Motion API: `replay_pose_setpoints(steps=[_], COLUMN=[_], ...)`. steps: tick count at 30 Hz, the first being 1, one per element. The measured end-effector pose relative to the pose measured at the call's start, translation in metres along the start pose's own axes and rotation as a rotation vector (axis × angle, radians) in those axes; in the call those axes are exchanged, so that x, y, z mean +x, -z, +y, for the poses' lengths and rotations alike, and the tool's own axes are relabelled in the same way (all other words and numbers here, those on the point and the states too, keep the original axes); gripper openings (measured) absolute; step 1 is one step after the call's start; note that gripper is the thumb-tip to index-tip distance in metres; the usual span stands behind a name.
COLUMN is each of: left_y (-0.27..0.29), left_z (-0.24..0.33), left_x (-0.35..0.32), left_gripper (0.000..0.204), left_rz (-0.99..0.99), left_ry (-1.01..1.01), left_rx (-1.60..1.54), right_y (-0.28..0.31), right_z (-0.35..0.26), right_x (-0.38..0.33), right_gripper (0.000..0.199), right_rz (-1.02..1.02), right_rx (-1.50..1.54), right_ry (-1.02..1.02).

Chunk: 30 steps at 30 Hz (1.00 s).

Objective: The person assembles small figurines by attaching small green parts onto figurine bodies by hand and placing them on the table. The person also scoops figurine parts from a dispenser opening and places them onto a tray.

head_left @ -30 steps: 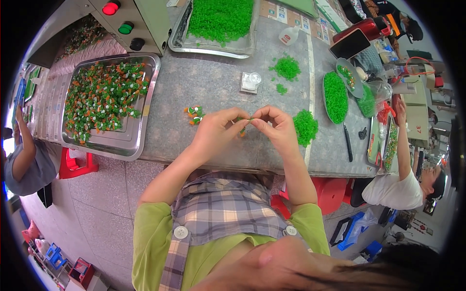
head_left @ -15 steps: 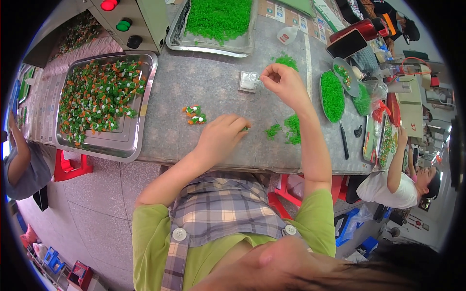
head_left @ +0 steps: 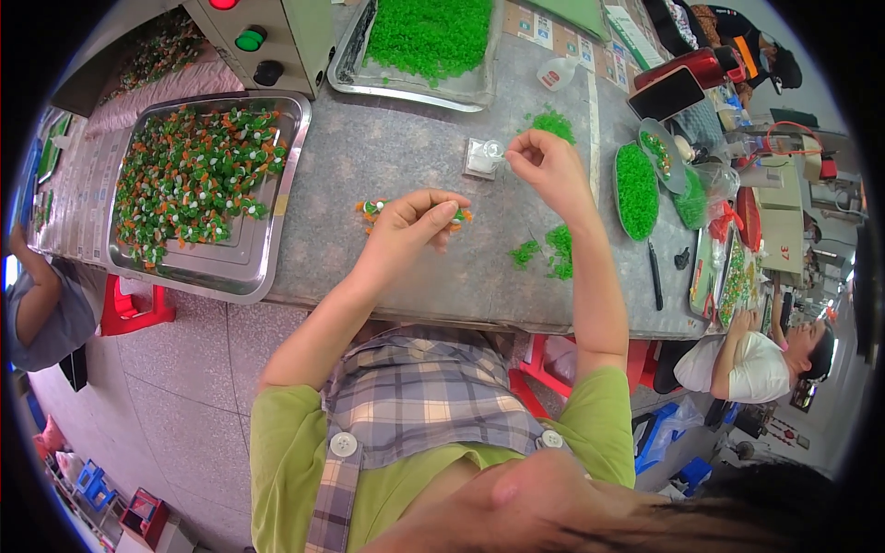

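Now the left grip (head_left: 410, 224) has turned upward, bringing the pinched green-orange-white piece (head_left: 460, 217) into view above the worktop (head_left: 336, 166), back from its near edge, while the right grip (head_left: 553, 172) stays narrow beside the clear round dish (head_left: 494, 148), any contents indiscernible

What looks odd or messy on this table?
Small green pieces lie loose on the gray tabletop near the right hand, while others sit in the metal tray and oval dish. They look spilled, but might be there on purpose.
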<state>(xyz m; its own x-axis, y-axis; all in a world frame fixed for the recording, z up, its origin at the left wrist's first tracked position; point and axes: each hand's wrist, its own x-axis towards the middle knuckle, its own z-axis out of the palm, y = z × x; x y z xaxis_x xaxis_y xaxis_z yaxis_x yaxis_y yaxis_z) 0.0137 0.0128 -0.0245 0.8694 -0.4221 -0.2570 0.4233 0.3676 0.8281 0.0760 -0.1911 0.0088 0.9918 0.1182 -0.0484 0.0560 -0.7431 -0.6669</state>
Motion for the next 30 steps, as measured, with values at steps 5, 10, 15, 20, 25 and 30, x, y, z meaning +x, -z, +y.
replay_pose_setpoints(steps=[5,10,15,20,25,30], left_y=[-0.001,-0.005,-0.009,-0.005,-0.005,-0.005], left_z=[-0.001,-0.005,-0.006,-0.014,-0.018,-0.020], left_x=[-0.001,0.000,0.001,0.000,-0.009,-0.012], left_gripper=[0.024,0.025,0.029,0.021,0.013,0.015], left_rz=[0.002,-0.019,0.021,0.023,0.004,-0.061], left_ry=[0.021,-0.014,-0.078,-0.109,-0.418,-0.508], left_rx=[0.015,0.119,0.059,0.158,0.951,1.304], right_y=[0.004,-0.005,-0.023,-0.027,-0.011,-0.008], right_z=[-0.009,-0.034,-0.030,-0.019,0.003,0.003], right_x=[-0.013,-0.054,-0.071,-0.074,-0.043,-0.013], right_gripper=[0.010,0.007,0.006,0.008,0.009,0.012], right_rz=[0.026,-0.071,-0.084,-0.095,0.172,0.132], right_rx=[0.239,0.831,1.005,1.172,0.602,0.093], right_ry=[-0.024,0.033,0.040,-0.021,-0.103,0.066])
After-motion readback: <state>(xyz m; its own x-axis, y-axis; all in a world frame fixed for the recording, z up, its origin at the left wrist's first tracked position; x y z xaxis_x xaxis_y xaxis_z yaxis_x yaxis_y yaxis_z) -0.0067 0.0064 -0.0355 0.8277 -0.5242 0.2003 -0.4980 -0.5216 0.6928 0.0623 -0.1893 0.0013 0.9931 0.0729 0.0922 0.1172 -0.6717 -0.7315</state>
